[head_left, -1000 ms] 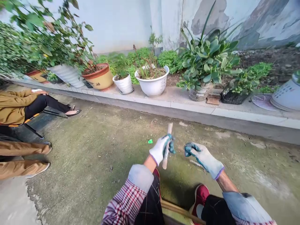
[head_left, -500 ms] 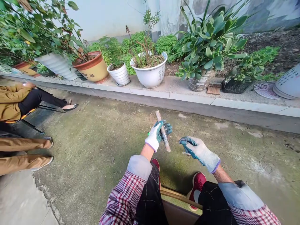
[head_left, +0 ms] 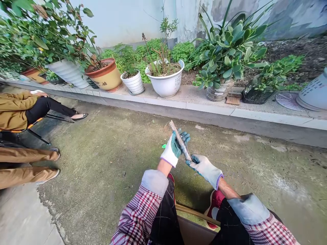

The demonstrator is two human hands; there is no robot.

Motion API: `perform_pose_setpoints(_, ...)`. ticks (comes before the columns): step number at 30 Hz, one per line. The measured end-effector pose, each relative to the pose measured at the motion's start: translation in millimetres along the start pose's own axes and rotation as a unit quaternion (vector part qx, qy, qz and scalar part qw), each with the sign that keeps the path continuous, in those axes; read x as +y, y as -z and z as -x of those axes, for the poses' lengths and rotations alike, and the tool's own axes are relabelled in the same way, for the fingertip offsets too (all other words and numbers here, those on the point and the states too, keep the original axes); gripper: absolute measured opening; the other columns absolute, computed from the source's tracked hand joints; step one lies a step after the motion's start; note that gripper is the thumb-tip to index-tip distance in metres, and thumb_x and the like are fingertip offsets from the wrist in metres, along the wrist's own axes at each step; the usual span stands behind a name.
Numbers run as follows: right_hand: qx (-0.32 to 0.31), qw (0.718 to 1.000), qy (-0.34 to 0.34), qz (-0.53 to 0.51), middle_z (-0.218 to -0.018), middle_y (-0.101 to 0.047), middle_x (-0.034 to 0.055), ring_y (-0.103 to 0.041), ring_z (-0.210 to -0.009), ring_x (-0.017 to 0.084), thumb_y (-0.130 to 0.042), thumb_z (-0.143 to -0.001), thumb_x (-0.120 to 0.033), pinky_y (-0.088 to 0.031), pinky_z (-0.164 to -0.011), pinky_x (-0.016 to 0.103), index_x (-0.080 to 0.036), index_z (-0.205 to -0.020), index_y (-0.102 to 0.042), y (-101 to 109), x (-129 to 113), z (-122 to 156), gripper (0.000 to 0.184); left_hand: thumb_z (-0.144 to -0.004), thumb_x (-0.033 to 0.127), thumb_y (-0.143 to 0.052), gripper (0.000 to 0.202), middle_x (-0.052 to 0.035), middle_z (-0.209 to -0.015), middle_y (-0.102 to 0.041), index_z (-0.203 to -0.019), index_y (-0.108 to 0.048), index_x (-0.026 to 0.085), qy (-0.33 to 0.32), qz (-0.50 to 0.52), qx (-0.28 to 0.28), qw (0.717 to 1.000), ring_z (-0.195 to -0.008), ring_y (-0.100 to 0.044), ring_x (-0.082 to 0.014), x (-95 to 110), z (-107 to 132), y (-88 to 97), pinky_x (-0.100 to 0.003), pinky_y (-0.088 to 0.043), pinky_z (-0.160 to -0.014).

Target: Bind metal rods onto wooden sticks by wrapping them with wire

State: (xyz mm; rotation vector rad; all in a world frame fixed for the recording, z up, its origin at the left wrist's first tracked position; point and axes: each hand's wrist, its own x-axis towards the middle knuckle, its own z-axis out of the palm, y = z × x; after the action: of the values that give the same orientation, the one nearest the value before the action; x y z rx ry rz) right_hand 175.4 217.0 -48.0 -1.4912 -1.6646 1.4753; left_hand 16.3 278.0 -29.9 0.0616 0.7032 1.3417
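Observation:
A short stick [head_left: 182,142] slants through the air in front of my knees, its middle wound with shiny thread or wire. My left hand [head_left: 174,145], in a white glove with a green coated palm, holds it between thumb and palm, the fingertips showing beyond it. At the stick's lower end, my right hand [head_left: 203,167] in a matching glove has thumb and fingers pinched together. Whether they grip the stick's tip or a strand from the winding is hard to make out.
Potted plants line a low ledge [head_left: 163,102] ahead, among them a white bowl pot [head_left: 165,83] and a yellow pot [head_left: 108,79]. To the left sits a person [head_left: 15,109], with another person's trousers [head_left: 28,165] nearer. A green scrap [head_left: 164,146] lies on the ground.
My right hand has moved left from beside the stick to its lower end. The stick has tilted a little more in my left hand. The view has shifted slightly left.

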Motion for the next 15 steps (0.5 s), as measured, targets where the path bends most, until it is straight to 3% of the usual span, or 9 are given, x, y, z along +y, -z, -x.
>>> perform_pose_setpoints(3, 0.024, 0.999, -0.010, -0.019, -0.063, -0.056, -0.0014, -0.044, -0.057, 0.014, -0.059, -0.071, -0.049, -0.039, -0.054, 0.028, -0.019, -0.076, -0.064, -4, -3, 2, 0.032, -0.092, 0.068, -0.051, 0.059, -0.0135, -0.107, -0.073, -0.123, -0.062, 0.019, 0.041, -0.039, -0.056, 0.997, -0.100, -0.072, -0.0285, -8, 16, -2.2, -0.049, -0.056, -0.093)
perform_pose_setpoints(6, 0.023, 1.000, -0.009, -0.020, -0.065, -0.058, -0.0010, -0.047, -0.058, 0.015, -0.060, -0.073, -0.050, -0.044, -0.055, 0.029, -0.019, -0.082, -0.066, -1, -6, 3, 0.033, -0.080, 0.051, -0.075, 0.052, -0.0122, -0.097, -0.074, -0.115, -0.065, 0.015, 0.066, -0.164, -0.049, 0.983, -0.096, -0.073, -0.0276, -20, 27, -2.5, -0.043, -0.058, -0.087)
perform_pose_setpoints(9, 0.009, 0.999, 0.034, -0.015, -0.067, -0.060, 0.0003, -0.051, -0.063, 0.017, -0.059, -0.078, -0.051, -0.046, -0.058, 0.029, -0.020, -0.085, -0.067, 5, -8, 6, 0.033, -0.067, 0.032, -0.087, 0.046, -0.0071, -0.083, -0.072, -0.104, -0.067, 0.012, 0.034, -0.230, -0.024, 0.972, -0.082, -0.072, -0.0226, -23, 28, -1.5, -0.035, -0.059, -0.076)
perform_pose_setpoints(12, 0.045, 0.996, 0.061, -0.035, -0.063, -0.053, -0.0011, -0.046, -0.058, 0.015, -0.053, -0.084, -0.051, -0.041, -0.053, 0.027, -0.019, -0.089, -0.068, 15, -9, 9, 0.036, -0.063, 0.026, -0.087, 0.041, -0.0011, -0.073, -0.068, -0.095, -0.066, 0.013, -0.015, -0.255, -0.004, 0.967, -0.064, -0.066, -0.0149, -9, 27, 1.3, -0.027, -0.055, -0.061)
perform_pose_setpoints(15, 0.105, 0.988, 0.058, -0.097, -0.060, -0.045, -0.0044, -0.038, -0.052, 0.012, -0.051, -0.089, -0.051, -0.033, -0.047, 0.024, -0.018, -0.096, -0.067, 30, -10, 12, 0.037, -0.071, 0.028, -0.081, 0.035, 0.0027, -0.067, -0.062, -0.098, -0.064, 0.015, -0.002, -0.245, -0.029, 0.969, -0.045, -0.051, -0.0073, 15, 34, 5.8, -0.020, -0.042, -0.042)
